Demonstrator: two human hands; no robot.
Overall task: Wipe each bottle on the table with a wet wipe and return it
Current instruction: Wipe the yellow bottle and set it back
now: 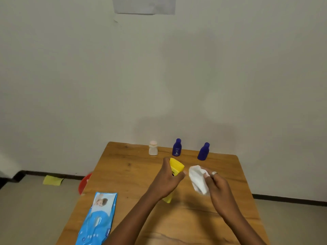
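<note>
Wooden and warm brown, the table [123, 174] fills the lower middle of the frame, pushed against a plain pale wall [70, 76] with a sheet of paper [144, 5] stuck at the top centre. On the table's lower-left part lies a blue wet-wipe pack [97, 220], flat and lengthwise. At the centre the left hand [168, 179] has its fingers wrapped tight around a yellow tube-shaped bottle [176, 167], tilted, its broad end up and its narrow end poking out below the wrist. Just right of it the right hand [217, 184], a ring on one finger, pinches a bunched white wipe [197, 179]; wipe and yellow bottle look just apart, not touching. Along the far edge stand three more bottles, upright and well apart: a small white roll-on bottle [153, 148] at the left, a dark blue bottle [177, 147] in the middle, a second dark blue bottle [203, 151] to the right. Left of the table, a red round object [84, 183] peeks from behind its edge, and a yellow-green scrap [52, 180] lies on the floor.
</note>
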